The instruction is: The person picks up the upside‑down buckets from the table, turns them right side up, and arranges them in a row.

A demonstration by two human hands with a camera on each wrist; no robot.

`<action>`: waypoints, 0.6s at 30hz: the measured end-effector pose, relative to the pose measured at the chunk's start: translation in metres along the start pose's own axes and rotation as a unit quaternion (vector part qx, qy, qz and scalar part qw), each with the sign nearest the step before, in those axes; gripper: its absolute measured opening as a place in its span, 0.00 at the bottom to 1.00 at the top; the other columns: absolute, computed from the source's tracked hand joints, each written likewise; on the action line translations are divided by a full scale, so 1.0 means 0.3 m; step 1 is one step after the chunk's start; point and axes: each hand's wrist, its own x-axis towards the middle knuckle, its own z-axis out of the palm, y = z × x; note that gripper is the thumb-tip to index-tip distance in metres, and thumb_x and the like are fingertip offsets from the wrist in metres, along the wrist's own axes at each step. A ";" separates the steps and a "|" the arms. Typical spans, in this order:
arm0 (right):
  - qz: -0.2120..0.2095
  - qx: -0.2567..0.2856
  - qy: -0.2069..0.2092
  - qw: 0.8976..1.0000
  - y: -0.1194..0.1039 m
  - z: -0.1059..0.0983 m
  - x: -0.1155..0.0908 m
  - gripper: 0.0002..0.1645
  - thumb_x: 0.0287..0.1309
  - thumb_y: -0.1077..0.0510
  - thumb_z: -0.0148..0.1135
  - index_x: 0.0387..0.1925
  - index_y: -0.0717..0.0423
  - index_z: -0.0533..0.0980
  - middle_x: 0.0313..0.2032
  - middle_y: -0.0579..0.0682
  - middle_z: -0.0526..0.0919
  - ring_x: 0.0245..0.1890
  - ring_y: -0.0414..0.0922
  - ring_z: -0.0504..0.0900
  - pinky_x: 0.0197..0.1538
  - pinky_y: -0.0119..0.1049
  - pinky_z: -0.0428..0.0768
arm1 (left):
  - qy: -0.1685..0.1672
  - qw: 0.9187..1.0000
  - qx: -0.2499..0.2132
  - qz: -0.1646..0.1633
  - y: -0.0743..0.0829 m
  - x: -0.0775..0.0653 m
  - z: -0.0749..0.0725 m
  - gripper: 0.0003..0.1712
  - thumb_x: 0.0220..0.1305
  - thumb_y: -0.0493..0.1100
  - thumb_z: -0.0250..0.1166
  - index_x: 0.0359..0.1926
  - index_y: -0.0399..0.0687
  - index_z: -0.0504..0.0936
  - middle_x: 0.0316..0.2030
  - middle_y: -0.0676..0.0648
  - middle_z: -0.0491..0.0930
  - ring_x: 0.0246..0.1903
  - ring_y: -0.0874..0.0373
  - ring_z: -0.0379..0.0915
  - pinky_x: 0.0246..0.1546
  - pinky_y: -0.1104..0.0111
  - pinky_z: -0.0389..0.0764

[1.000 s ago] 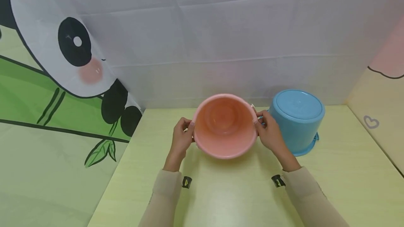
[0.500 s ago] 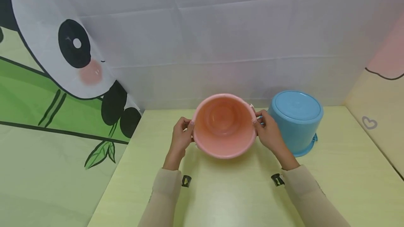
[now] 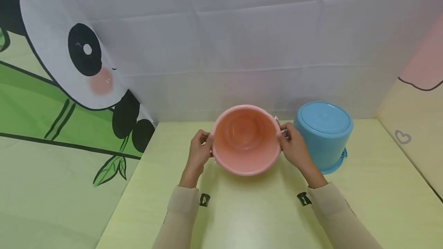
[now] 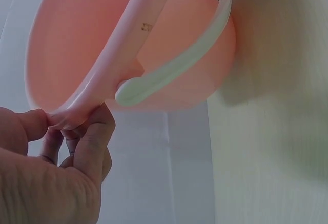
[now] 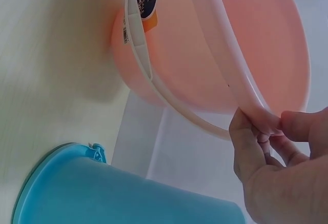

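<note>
A pink bucket (image 3: 245,160) is tilted with its open mouth toward the head camera, above the table. My left hand (image 3: 199,148) pinches its rim on the left side, thumb on the inside and fingers curled beneath. On the opposite side my right hand (image 3: 293,145) grips the rim the same way. The white handle (image 4: 174,67) hangs along the underside in the left wrist view. A dark and orange label (image 5: 148,3) shows on the bucket's outer wall in the right wrist view. Nothing is visible inside the bucket.
A blue bucket (image 3: 322,141) stands upside down just right of my right hand, its rim on the pale wooden table (image 3: 249,218). Behind them hangs a white cloth backdrop (image 3: 249,49). A printed panda wall (image 3: 52,126) borders the left side.
The hands keep their hold and the pink bucket barely moves. The whole head view shifts slightly, with the backdrop and blue bucket sitting a little lower.
</note>
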 end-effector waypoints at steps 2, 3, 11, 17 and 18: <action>-0.003 0.000 -0.002 1.000 0.001 0.002 0.000 0.10 0.78 0.67 0.55 0.55 0.68 0.73 0.36 0.65 0.83 0.26 0.47 0.81 0.28 0.32 0.77 | 0.000 1.000 0.000 -0.001 -0.001 0.001 -0.003 0.09 0.83 0.37 0.54 0.51 0.33 0.75 0.42 0.38 0.76 0.28 0.58 0.76 0.27 0.71 0.84; -0.004 0.000 -0.003 1.000 0.000 0.002 0.000 0.10 0.78 0.67 0.55 0.55 0.68 0.74 0.36 0.65 0.83 0.26 0.47 0.82 0.27 0.32 0.77 | 0.001 1.000 0.001 -0.002 -0.002 0.001 -0.004 0.09 0.83 0.37 0.54 0.51 0.33 0.75 0.42 0.38 0.77 0.28 0.58 0.76 0.27 0.71 0.84; -0.020 -0.001 -0.020 1.000 -0.007 -0.006 0.009 0.12 0.79 0.66 0.52 0.56 0.69 0.73 0.36 0.67 0.84 0.25 0.47 0.84 0.29 0.32 0.80 | -0.011 1.000 0.003 0.002 0.003 0.004 -0.013 0.10 0.84 0.39 0.54 0.52 0.34 0.75 0.44 0.33 0.78 0.28 0.57 0.80 0.28 0.70 0.85; -0.008 -0.006 -0.034 0.999 -0.009 -0.017 0.019 0.12 0.80 0.65 0.52 0.57 0.68 0.73 0.38 0.66 0.84 0.26 0.45 0.85 0.32 0.32 0.82 | -0.014 1.000 0.004 -0.001 0.019 0.000 -0.015 0.11 0.84 0.40 0.54 0.52 0.34 0.75 0.42 0.36 0.78 0.28 0.58 0.80 0.28 0.69 0.85; -0.005 -0.006 -0.035 0.999 -0.011 -0.019 0.020 0.12 0.79 0.64 0.52 0.57 0.68 0.73 0.38 0.66 0.84 0.26 0.45 0.84 0.31 0.32 0.82 | -0.014 1.000 0.003 -0.005 0.020 0.002 -0.014 0.10 0.84 0.40 0.54 0.52 0.34 0.75 0.41 0.36 0.79 0.28 0.58 0.80 0.28 0.69 0.85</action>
